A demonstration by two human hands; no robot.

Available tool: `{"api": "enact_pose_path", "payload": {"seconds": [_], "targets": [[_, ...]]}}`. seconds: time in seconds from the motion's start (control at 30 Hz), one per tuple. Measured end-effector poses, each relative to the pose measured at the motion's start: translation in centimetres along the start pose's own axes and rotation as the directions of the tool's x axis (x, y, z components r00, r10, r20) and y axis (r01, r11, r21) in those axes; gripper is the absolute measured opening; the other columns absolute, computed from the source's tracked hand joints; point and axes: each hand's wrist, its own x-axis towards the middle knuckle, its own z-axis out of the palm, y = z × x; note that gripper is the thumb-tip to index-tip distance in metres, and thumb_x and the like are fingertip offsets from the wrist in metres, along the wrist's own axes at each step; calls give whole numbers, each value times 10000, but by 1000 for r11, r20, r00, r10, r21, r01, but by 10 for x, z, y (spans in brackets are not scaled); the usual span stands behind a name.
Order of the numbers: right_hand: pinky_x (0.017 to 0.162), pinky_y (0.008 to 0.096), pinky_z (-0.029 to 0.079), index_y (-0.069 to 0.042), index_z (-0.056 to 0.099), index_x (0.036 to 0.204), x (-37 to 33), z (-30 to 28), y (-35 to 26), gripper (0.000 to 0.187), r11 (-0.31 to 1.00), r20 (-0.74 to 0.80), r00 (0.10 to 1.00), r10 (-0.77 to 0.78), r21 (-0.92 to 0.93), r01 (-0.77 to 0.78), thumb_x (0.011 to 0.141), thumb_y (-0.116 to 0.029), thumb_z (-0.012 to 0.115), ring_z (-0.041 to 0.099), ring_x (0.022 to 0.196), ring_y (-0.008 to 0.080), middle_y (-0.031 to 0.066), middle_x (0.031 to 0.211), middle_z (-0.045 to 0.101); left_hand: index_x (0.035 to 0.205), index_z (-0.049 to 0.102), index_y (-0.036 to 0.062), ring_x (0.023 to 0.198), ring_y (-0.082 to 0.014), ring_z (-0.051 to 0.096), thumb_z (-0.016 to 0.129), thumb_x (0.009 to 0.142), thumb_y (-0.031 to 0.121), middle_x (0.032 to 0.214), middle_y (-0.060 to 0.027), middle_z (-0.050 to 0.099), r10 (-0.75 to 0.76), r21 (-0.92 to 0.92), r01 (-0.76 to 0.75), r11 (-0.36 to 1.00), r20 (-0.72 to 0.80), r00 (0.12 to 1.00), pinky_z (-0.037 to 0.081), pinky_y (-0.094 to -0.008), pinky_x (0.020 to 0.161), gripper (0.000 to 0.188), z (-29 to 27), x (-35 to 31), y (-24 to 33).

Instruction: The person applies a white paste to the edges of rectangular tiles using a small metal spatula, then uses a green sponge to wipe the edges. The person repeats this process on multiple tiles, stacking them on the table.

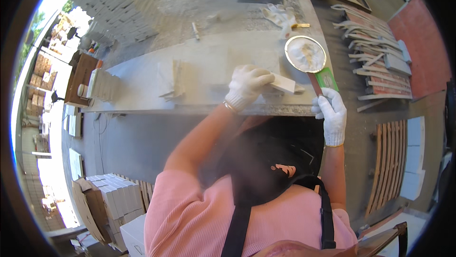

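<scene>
My left hand, in a white knit glove, has its fingers closed on the end of a flat white rectangular tile near the front edge of the workbench. In its own white glove, my right hand is closed round the brown handle of a round sieve. White powder with a tan patch fills the sieve's rim; its mesh cannot be made out. The sieve is over the bench's right side, beyond the tile. Beside its handle lies a green and white packet.
White dust coats the workbench. A stack of thin white slabs and another row stand left. Behind the sieve lie loose white gloves. Tall slab stacks rise far left; pale strips lie at right.
</scene>
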Motion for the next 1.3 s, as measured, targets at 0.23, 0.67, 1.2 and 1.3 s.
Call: {"api": "enact_pose_path", "payload": {"seconds": [0.23, 0.67, 1.2, 1.3], "targets": [[614, 221, 495, -44, 666, 1275, 5, -1, 29, 260, 999, 194, 980, 37, 22, -43, 1033, -128, 621, 620, 693, 64, 24, 910, 722, 1186, 705, 180, 1255, -345, 590, 871, 693, 390, 1339, -65, 654, 9, -52, 0, 999, 178, 984, 484, -520, 978, 561, -3, -8, 10], [917, 310, 564, -89, 717, 1326, 29, 28, 48, 354, 826, 301, 928, -218, -450, 339, 973, -110, 694, 752, 997, 200, 145, 1183, 775, 1343, 647, 106, 1385, -366, 517, 893, 658, 427, 1433, -115, 599, -69, -145, 103, 984, 218, 973, 492, -529, 1039, 796, 11, -5, 0], [648, 227, 518, -51, 714, 1318, 68, 4, 20, 320, 966, 59, 991, -121, -222, 131, 1005, -45, 644, 616, 740, 59, 17, 908, 697, 1376, 608, 101, 1243, -372, 577, 953, 558, 409, 1303, -144, 627, -152, -46, 203, 978, 507, 848, 453, -505, 1095, 940, -12, 29, 2], [602, 224, 490, -50, 727, 1287, 91, -7, 8, 294, 976, 4, 997, -79, -203, 78, 1004, -53, 648, 586, 682, 54, 9, 848, 683, 1293, 685, 112, 1145, -372, 611, 942, 580, 390, 1228, -147, 650, -178, -50, 229, 972, 475, 862, 504, -494, 1003, 808, -26, 50, 2]]}}
